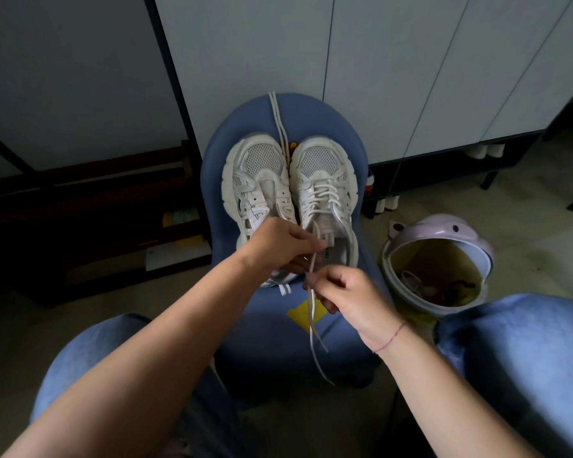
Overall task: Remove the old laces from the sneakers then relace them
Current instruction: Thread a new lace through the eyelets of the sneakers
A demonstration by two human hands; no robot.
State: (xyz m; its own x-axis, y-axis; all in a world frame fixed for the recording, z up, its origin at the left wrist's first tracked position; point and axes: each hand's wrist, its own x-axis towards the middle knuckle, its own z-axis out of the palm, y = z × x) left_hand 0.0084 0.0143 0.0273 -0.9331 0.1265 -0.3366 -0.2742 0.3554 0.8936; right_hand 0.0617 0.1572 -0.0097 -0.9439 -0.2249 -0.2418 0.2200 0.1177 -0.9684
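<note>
Two white sneakers stand side by side on a blue stool (262, 325), toes pointing away from me. The left sneaker (258, 180) has no lace in its eyelets. The right sneaker (325, 186) is laced across its upper part. My left hand (278, 246) is closed at the tongue of the right sneaker, pinching the lace there. My right hand (348, 299) pinches the same white lace (313, 328) lower down, and its two loose ends hang toward my knees. A second loose white lace (278, 123) lies between the toes and over the stool's far edge.
A lilac bin (444, 233) with a yellow liner and scraps inside stands on the floor to the right of the stool. Grey cabinet doors (377, 77) rise behind the stool. Dark low shelving (96, 209) is at the left. My denim-clad knees frame the stool.
</note>
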